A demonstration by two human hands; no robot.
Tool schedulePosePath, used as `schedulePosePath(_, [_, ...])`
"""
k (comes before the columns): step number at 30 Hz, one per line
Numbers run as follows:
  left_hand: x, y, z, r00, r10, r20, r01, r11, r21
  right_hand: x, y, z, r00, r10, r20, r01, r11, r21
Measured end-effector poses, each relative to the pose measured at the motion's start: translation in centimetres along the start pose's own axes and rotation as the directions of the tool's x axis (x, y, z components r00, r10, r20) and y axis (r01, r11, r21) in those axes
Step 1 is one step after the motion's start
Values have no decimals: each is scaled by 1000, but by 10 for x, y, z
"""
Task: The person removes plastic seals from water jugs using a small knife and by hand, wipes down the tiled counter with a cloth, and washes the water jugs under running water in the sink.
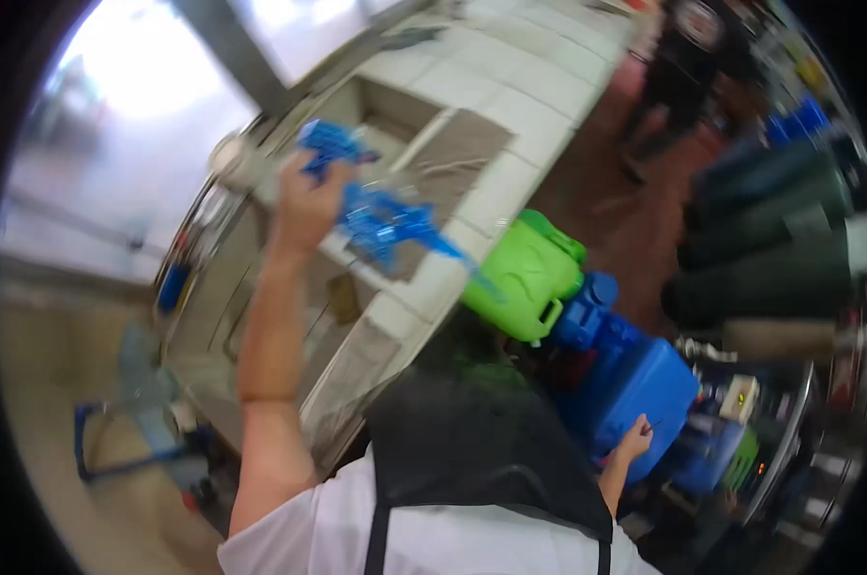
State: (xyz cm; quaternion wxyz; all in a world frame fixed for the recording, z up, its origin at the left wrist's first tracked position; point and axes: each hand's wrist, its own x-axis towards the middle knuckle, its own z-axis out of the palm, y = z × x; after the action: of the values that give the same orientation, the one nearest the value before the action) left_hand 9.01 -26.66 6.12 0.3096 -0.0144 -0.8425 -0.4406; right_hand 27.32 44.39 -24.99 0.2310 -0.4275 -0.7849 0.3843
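Observation:
My left hand (309, 196) is raised over a tiled counter with its fingers closed on crumpled blue plastic (385, 225), which looks like a thin bag or film. Part of the plastic bunches above the fist, and a longer piece trails to the right with a narrow tail. Motion blurs it. Low on the right, my right hand (633, 441) is closed around a small, thin dark object (654, 425) whose kind I cannot make out. Behind that hand stands a blue plastic container (644, 383).
The white-tiled counter (539, 72) has sunken sink basins (381, 105). A bright green jerrycan (524, 278) stands against its edge. Another person (687, 67) in dark clothes is on the reddish floor at the far right. Large dark rolls or cylinders (764, 259) line the right side.

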Motion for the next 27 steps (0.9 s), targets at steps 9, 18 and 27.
schedulePosePath(9, [-37, 59, 43, 886, -305, -349, 28, 787, -617, -202, -427, 109, -59, -586, 808, -42, 810, 584])
schedulePosePath(18, [-101, 52, 44, 839, -203, -505, -113, 842, -527, -332, -475, 154, -478, -546, 688, -343, 837, 426])
schedulePosePath(27, [-142, 90, 29, 853, -444, -273, -67, 426, -902, -343, -486, 145, -390, -545, 742, -48, 817, 574])
